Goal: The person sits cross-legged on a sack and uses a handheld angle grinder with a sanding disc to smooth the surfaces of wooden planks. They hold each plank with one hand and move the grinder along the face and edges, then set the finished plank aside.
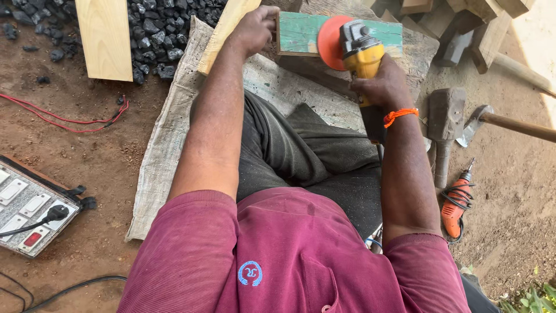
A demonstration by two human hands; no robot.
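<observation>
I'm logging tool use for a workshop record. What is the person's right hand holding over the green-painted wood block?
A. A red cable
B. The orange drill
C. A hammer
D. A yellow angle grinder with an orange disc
D: the right hand grips the yellow angle grinder, its orange disc against the green-painted wood block, which the left hand steadies; the orange drill lies on the ground.

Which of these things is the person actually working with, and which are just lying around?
In use:
left hand steadying the green-painted wood block
right hand gripping the yellow angle grinder

Lying about:
wooden mallet
orange drill
switchboard
red wire
dark stones
pale plank
</observation>
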